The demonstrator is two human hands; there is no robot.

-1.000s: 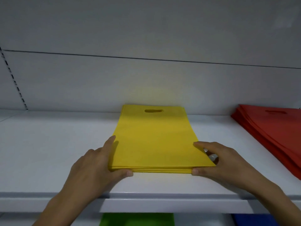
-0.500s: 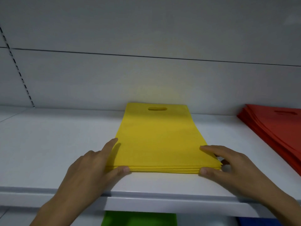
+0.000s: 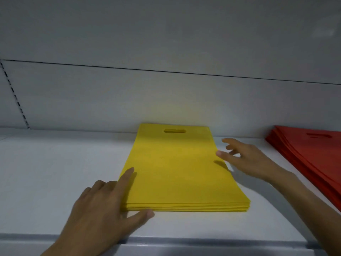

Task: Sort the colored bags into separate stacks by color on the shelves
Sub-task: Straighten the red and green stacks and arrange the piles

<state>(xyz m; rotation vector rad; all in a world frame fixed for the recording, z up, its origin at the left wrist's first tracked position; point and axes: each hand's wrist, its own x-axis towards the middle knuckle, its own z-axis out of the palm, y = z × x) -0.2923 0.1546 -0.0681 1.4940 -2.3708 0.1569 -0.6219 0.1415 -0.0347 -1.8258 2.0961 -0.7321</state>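
Lying between the fingers, yellow bags

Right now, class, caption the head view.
Left hand and right hand flank a stack of flat yellow bags on a white shelf, red bag stack alongside.

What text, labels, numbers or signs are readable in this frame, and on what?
None readable.
Yellow bag stack: plain, no print; only a handle cut-out.
Red bag stack: plain, no print visible.
White shelf and back panel: no labels or tags; only a row of dark slots at the left.
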